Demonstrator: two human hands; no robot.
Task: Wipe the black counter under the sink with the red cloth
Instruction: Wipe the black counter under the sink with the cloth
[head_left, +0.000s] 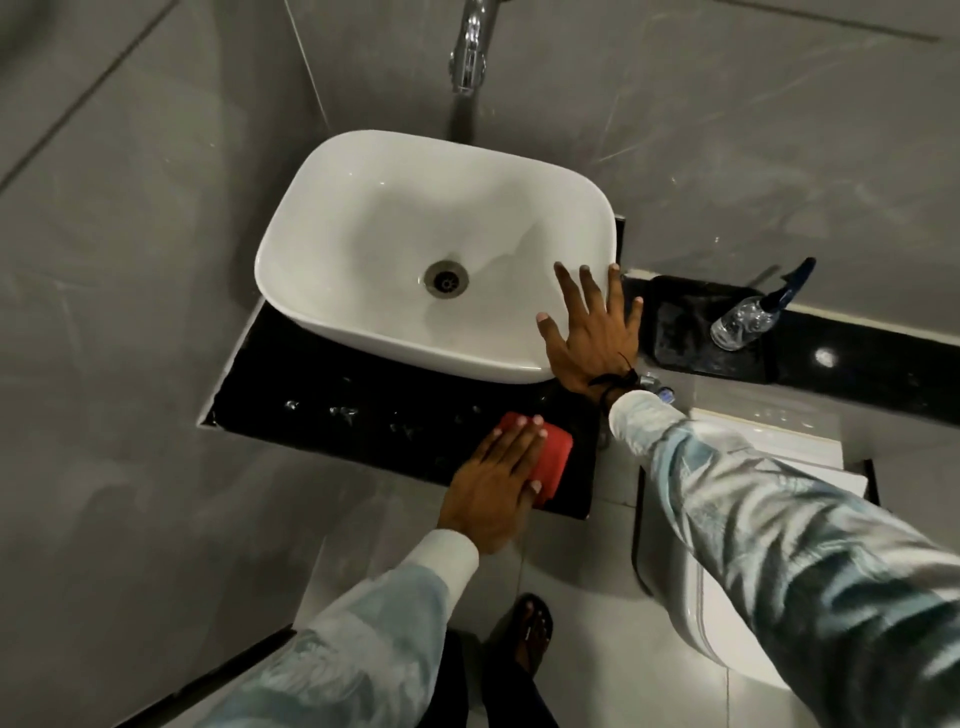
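A white basin (363, 218) stands on a black counter (322, 410). The red cloth (553, 454) lies folded on the counter's front right corner. My left hand (493, 483) presses flat on the cloth, fingers stretched over it, covering most of its left side. My right hand (592, 332) rests with spread fingers on the basin's right front rim and holds nothing. Small wet glints show on the counter left of the cloth.
A chrome tap (470, 47) hangs from the grey tiled wall above the basin. To the right, a clear spray bottle (753, 312) lies on a black ledge (883, 353). A white toilet cistern (753, 447) sits below it. My sandalled foot (532, 629) stands on the tiled floor.
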